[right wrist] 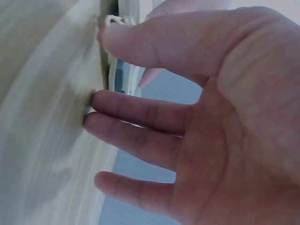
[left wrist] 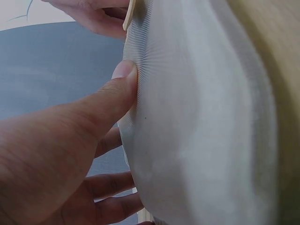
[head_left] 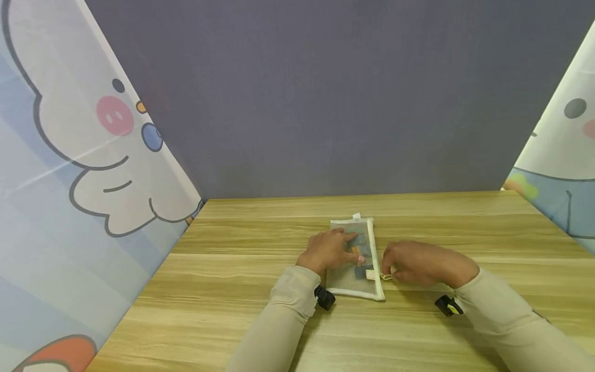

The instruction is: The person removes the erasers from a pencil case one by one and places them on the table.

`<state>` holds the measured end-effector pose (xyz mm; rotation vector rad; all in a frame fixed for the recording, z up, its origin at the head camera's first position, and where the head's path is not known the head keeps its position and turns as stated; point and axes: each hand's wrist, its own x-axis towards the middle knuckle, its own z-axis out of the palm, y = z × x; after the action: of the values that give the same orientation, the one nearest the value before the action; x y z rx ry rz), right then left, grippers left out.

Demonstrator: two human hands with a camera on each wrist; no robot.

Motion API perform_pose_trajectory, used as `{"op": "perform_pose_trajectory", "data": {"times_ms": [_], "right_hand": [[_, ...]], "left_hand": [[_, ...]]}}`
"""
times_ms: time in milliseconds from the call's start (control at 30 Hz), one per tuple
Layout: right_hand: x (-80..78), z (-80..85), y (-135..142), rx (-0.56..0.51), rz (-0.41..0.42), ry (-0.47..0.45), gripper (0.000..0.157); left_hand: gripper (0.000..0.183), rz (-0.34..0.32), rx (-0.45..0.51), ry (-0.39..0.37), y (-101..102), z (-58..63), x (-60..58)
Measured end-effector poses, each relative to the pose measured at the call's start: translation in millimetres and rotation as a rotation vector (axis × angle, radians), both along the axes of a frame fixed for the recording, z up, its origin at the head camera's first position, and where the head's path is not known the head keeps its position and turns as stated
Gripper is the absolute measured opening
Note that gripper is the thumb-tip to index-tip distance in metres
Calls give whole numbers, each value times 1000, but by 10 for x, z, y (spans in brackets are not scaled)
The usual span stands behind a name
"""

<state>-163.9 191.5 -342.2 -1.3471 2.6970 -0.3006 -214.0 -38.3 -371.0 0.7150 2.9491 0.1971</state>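
A flat mesh pouch [head_left: 341, 281] with white edging lies on the wooden table, bluish and orange contents showing through it. My left hand [head_left: 327, 250] rests on top of it, thumb and forefinger spread apart. The left wrist view has that thumb [left wrist: 124, 75] pressing the mesh into fine creases. To the right of the pouch, my right hand [head_left: 420, 262] pinches a small pale cord loop [head_left: 386, 277] by the pouch's right edge. In the right wrist view the thumb covers part of the cord [right wrist: 115, 19], the forefinger is mostly hidden behind it, and the other fingers extend toward the table.
The wooden table [head_left: 223, 289] runs back to a dark grey panel [head_left: 344, 103]. Cartoon-printed cloths hang at the left [head_left: 69, 155] and the right [head_left: 567, 170]. A white tab [head_left: 356, 216] sticks out from the pouch's far edge.
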Motion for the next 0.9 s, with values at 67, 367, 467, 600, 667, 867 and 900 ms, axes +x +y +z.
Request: {"op": "perform_pose_trajectory", "data": {"times_ms": [67, 367, 467, 600, 667, 867, 900], "right_hand": [[23, -16, 9, -13, -15, -4, 25], [106, -112, 31, -74, -47, 90, 16], [131, -131, 37, -83, -50, 111, 18], [156, -149, 45, -97, -39, 115, 20], [167, -149, 46, -96, -36, 103, 21], [203, -146, 47, -106, -5, 89, 22], [210, -147, 49, -106, 0, 88, 22]], "left_hand": [[76, 0, 2, -4, 3, 7, 1], [77, 6, 6, -10, -18, 42, -39], [77, 5, 10, -7, -20, 38, -39], [77, 3, 14, -8, -22, 27, -34], [78, 2, 14, -8, -22, 23, -30], [77, -2, 12, -5, -20, 13, -2], [77, -4, 12, -6, -19, 10, 2]]}}
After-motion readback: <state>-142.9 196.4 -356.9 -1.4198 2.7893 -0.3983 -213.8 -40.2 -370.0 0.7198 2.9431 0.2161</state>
